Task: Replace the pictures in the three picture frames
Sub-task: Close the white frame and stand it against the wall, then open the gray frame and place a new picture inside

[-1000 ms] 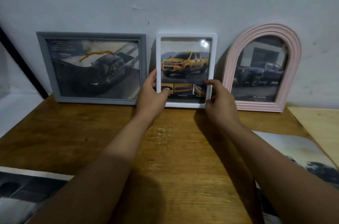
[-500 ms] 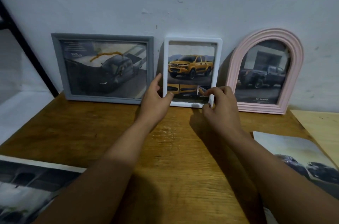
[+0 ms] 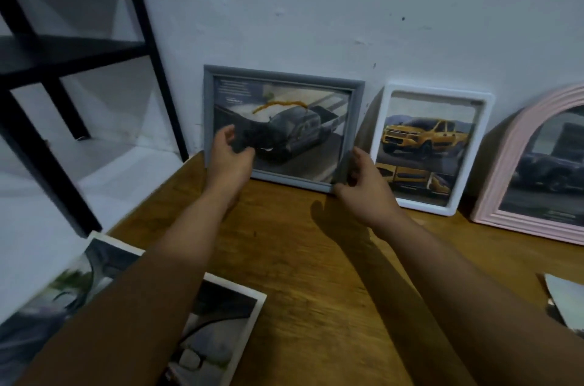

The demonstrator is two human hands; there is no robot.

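Note:
Three frames lean on the wall at the back of the wooden table [image 3: 300, 259]: a grey frame [image 3: 284, 76] with a dark truck picture, a white frame [image 3: 483, 133] with a yellow truck picture, and a pink arched frame [image 3: 499, 164], cut off at the right edge. My right hand [image 3: 363, 186] grips the grey frame's lower right corner, thumb under it. Over that frame's lower left corner sits my left hand [image 3: 232, 158], fingers spread in front of the glass; whether it grips is unclear.
A loose car picture [image 3: 221, 322] lies at the table's near left, partly under my left arm. Another loose picture [image 3: 565, 300] shows at the right edge. A black shelf unit [image 3: 63, 54] stands left of the table by the white wall.
Both hands have left the white frame and moved left to the grey frame. My view has swung left, so the frames now sit further right.

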